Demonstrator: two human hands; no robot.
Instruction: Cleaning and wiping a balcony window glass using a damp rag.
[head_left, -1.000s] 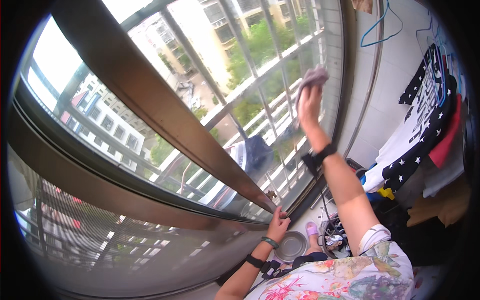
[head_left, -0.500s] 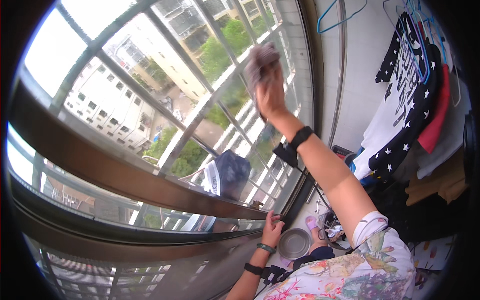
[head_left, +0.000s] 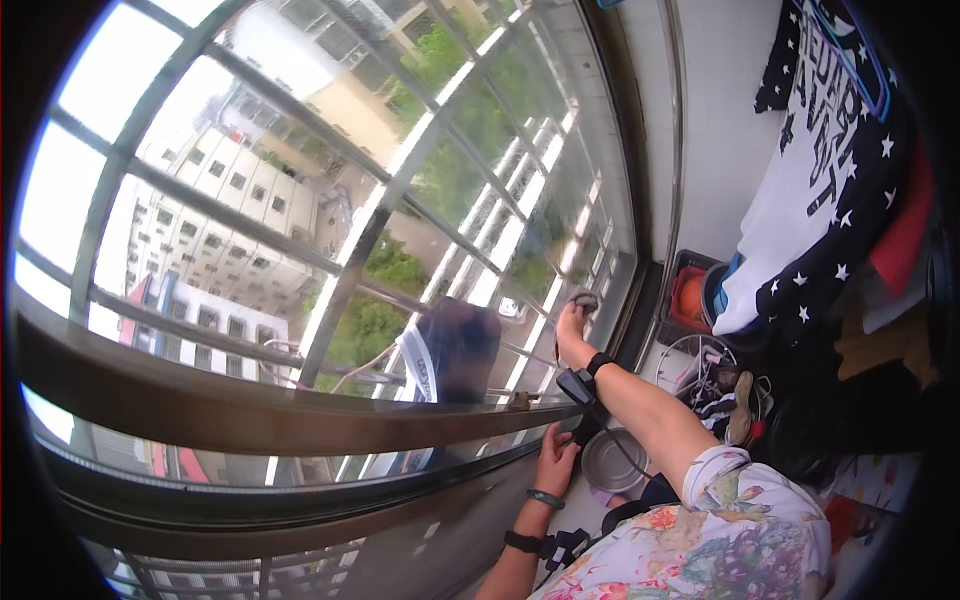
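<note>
A greyish-brown cloth [head_left: 585, 300] is bunched in my right hand [head_left: 571, 333] and pressed to the window pane [head_left: 545, 235], near its right side and low down. Only a small part of the cloth shows past my fingers. My left hand [head_left: 555, 458] is lower, beside the end of the brown window frame [head_left: 440, 425]. Its fingers are partly spread and hold nothing; whether they touch the frame I cannot tell. A strapped black device [head_left: 575, 386] sits on my right wrist, and a dark bangle [head_left: 545, 498] rings my left.
Metal bars [head_left: 345, 290] stand outside the glass, with dark clothing [head_left: 458, 350] hanging there. A round metal basin [head_left: 614, 460] is on the floor below my hands. Hanging clothes [head_left: 800, 200], a dark basket [head_left: 688, 300] and several shoes [head_left: 740, 408] are at the right.
My right hand has swept down the pane with the cloth, from high up to near the lower right. My left hand has shifted slightly down and right. The view has tilted.
</note>
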